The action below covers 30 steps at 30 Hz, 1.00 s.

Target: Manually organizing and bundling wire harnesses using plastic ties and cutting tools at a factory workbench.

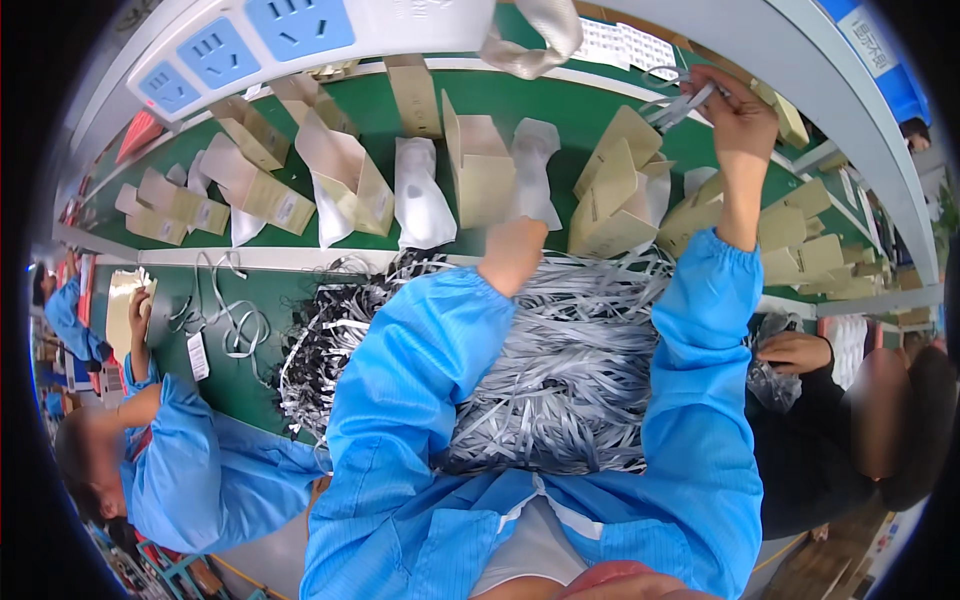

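Note:
Raised at the upper right, my right hand [742, 118] pinches a looped grey flat strap [688, 104] above an open cardboard box [615, 195]. My left hand [514, 254] is closed at the near side of the shelf, just below another open cardboard box [480, 165] and a white wrapped item [536, 170]. Part of that hand is blurred, and what it grips, if anything, does not show. Under and between my forearms lies a big heap of grey flat straps [560, 370] with black ends.
Open cardboard boxes and white wrapped items [424, 195] line the green shelf. A power strip [300, 30] and a white frame post [850, 110] border it. One co-worker in blue [200, 470] sits at left, another in black [810, 460] at right. A loose strap [240, 330] lies left.

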### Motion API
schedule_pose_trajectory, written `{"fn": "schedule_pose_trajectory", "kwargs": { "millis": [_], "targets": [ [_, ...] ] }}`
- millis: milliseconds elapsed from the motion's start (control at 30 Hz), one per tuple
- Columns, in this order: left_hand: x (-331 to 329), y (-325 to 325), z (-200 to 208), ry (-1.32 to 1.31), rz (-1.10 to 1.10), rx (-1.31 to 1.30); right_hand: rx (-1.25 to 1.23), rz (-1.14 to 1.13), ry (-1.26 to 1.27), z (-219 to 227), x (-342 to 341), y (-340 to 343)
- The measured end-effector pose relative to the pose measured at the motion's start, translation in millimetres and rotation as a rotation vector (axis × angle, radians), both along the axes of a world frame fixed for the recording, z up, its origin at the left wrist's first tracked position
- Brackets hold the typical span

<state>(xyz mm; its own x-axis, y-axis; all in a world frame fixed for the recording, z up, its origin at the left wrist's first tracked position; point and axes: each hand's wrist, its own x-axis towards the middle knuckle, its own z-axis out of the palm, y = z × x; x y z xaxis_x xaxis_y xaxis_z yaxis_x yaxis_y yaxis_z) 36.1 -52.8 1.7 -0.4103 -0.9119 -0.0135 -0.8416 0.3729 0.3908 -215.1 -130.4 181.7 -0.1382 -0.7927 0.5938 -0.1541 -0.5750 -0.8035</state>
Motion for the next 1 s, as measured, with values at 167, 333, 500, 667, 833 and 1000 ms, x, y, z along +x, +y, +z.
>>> {"fn": "schedule_pose_trajectory", "kwargs": {
  "millis": [167,333,500,667,833,1000],
  "targets": [
    [1,2,4,0.003,0.012,-0.023,0.171,-0.120,0.561,-5,-5,14],
    [4,13,15,0.088,-0.026,-0.101,0.404,0.233,0.736,-27,-25,0],
    [18,28,54,0.097,-0.072,-0.100,0.388,0.203,0.825,-12,-37,19],
    [27,59,147,0.284,-0.414,-0.205,0.229,0.335,0.502,44,19,124],
    [51,100,202,0.606,-0.590,-0.535,0.286,1.131,0.222,-3,98,136],
    [73,122,189,1.124,-0.059,-1.111,0.335,1.577,0.478,-1,113,134]
  ]
}}
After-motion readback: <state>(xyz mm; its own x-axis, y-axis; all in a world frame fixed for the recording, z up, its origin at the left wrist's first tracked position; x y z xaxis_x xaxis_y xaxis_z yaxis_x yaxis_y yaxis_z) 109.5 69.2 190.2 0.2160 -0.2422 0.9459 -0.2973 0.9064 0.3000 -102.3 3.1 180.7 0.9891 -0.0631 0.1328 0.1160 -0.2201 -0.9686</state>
